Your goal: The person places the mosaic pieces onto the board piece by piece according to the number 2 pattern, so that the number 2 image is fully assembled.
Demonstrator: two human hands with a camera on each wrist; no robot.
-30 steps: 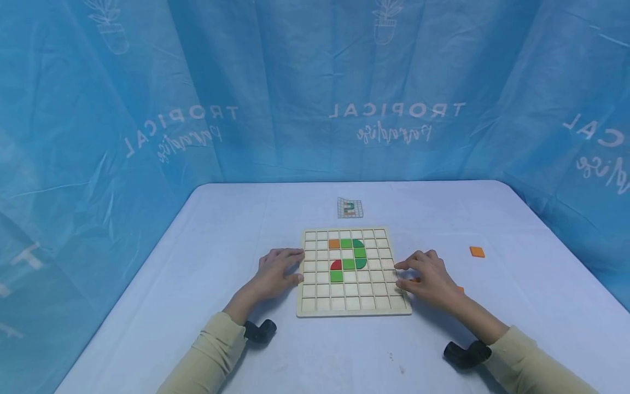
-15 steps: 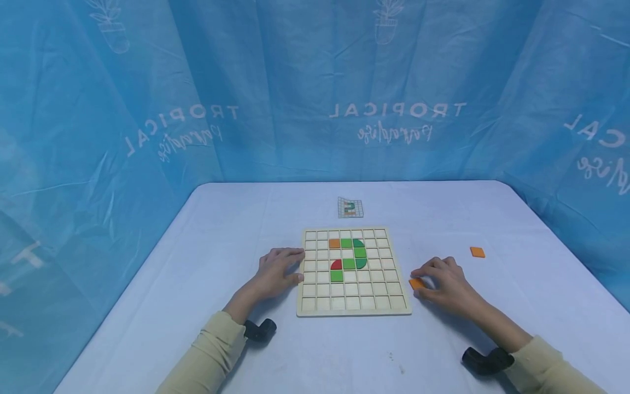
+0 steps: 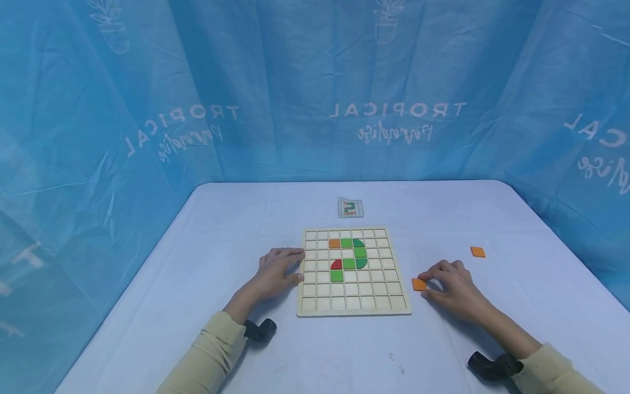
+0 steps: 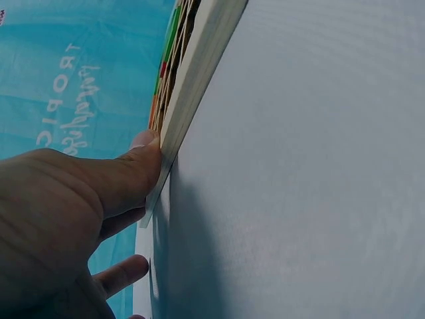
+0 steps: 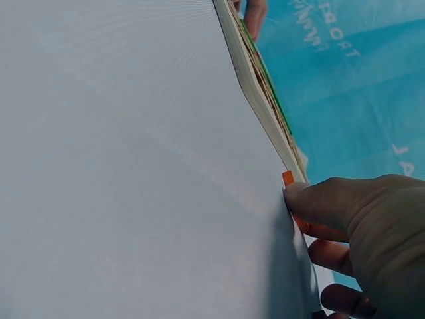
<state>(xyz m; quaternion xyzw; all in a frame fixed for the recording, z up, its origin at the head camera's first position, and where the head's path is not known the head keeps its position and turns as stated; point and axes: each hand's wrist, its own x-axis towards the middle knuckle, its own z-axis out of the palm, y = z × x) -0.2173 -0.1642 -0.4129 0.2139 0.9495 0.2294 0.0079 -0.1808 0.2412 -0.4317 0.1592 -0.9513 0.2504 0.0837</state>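
In the head view a wooden grid board [image 3: 371, 298] lies flat on the table, with several green pieces, an orange square [image 3: 334, 243] and a red quarter-round piece [image 3: 337, 265] set in its cells. My left hand [image 3: 278, 273] rests at the board's left edge; in the left wrist view its thumb [image 4: 136, 166] touches the rim. To the right of the board, my right hand [image 3: 453, 290] pinches an orange square tile [image 3: 418, 284] by its right side, low at the tabletop. The right wrist view has the thumb [image 5: 319, 203] over part of that tile.
A small card [image 3: 350, 208] with a printed grid pattern lies behind the board. Another orange square tile [image 3: 477, 251] lies farther back on the right. Blue curtains [image 3: 315, 148] stand around the white table [image 3: 344, 355].
My right hand has moved from the board's right edge out to the right and now pinches the orange tile beside it. The left hand and the board have stayed in place.
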